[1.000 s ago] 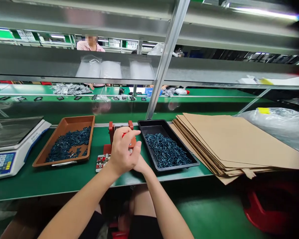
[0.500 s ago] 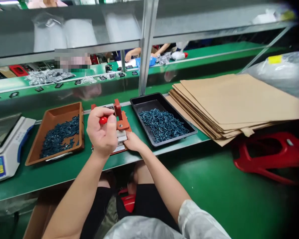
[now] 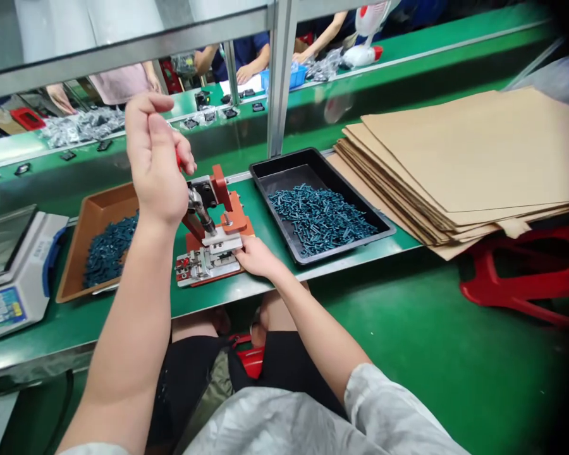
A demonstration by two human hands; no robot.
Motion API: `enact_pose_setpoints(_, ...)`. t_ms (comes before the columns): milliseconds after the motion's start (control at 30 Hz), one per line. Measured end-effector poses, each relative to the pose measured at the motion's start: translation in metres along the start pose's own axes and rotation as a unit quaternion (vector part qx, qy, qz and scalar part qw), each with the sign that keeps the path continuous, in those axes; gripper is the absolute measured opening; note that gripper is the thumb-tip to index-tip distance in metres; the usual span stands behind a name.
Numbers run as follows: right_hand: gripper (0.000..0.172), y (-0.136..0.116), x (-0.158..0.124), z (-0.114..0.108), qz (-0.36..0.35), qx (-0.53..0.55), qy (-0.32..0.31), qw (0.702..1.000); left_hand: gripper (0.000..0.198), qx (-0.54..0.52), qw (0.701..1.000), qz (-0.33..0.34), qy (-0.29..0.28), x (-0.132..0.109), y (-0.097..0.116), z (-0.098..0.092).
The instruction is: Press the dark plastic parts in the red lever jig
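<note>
Green workbench [image 3: 360, 264] with flat brown cardboard sheets [image 3: 474, 151] stacked at right; black plastic tray [image 3: 282, 157] of blue-green screws [image 3: 320, 218] beside red-and-steel hand press jig [image 3: 213, 234]; left hand [image 3: 154, 161] raised above jig, fingers pressed together pinching small red part [image 3: 179, 161], mostly hidden; right hand [image 3: 258, 258] lying flat on jig's steel plate, nothing visibly held.

The bench jig [image 3: 208, 265] has a bright, smooth metal base plate and matt red-orange arms, with a glossy red plastic knob [image 3: 178, 162] above it. Just right of the jig, a black plastic tray [image 3: 284, 165] shows a smooth, matt finish and holds small blue-black parts [image 3: 320, 218] with a faint sheen. Left of the jig sits a smooth brown plastic tray [image 3: 105, 215]. Farther right of the jig, stacked kraft cardboard sheets [image 3: 469, 151] look matt and papery.
</note>
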State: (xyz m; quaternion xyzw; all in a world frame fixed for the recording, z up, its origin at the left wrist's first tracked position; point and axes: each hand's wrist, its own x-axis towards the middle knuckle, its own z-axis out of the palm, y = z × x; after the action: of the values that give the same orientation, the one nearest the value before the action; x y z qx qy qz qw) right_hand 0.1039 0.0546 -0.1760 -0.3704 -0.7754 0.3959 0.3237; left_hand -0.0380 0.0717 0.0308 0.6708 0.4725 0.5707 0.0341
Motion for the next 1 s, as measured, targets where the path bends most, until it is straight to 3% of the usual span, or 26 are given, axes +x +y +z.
enact_pose_setpoints(100,0.028,0.0,-0.002,0.0,-0.028,0.001,0.017,0.999,0.052,0.038,0.999,0.02,0.032,-0.026,-0.002,-0.006)
enact_pose_setpoints(167,0.032,0.001,-0.005,0.0,-0.053,-0.001,0.037,0.998,0.051,0.06,0.994,0.041,0.082,-0.059,-0.011,-0.015)
enact_pose_setpoints(267,0.032,0.003,-0.01,-0.001,-0.085,-0.002,0.04,0.996,0.054,0.123,0.984,0.026,0.129,-0.121,-0.042,-0.03)
enact_pose_setpoints(300,0.031,0.002,-0.011,0.0,-0.093,-0.002,0.036,0.995,0.054,0.157,0.982,-0.003,0.105,-0.141,-0.056,-0.034)
enact_pose_setpoints(367,0.03,0.0,-0.012,0.001,-0.099,-0.013,0.028,0.995,0.051,0.207,0.975,-0.086,0.001,-0.176,-0.084,-0.04)
enact_pose_setpoints(433,0.03,-0.003,-0.012,0.005,-0.083,-0.04,0.026,0.995,0.044,0.209,0.96,-0.165,-0.086,-0.202,-0.106,-0.041)
enact_pose_setpoints(467,0.03,-0.004,-0.011,0.007,-0.068,-0.056,0.028,0.996,0.042,0.196,0.956,-0.195,-0.101,-0.21,-0.114,-0.04)
enact_pose_setpoints(500,0.03,-0.005,-0.011,0.01,-0.051,-0.07,0.032,0.996,0.043,0.172,0.955,-0.223,-0.089,-0.216,-0.119,-0.039)
enact_pose_setpoints(667,0.03,-0.007,-0.009,0.02,0.018,-0.088,0.061,0.994,0.061,0.0,0.943,-0.324,0.081,-0.22,-0.125,-0.034)
enact_pose_setpoints(867,0.036,-0.009,-0.003,0.02,0.009,-0.067,0.049,0.996,0.045,0.035,0.952,-0.285,0.109,-0.226,-0.124,-0.033)
enact_pose_setpoints(1000,0.04,-0.011,0.004,0.017,-0.041,-0.068,0.031,0.996,0.05,0.07,0.961,-0.227,0.144,-0.226,-0.122,-0.03)
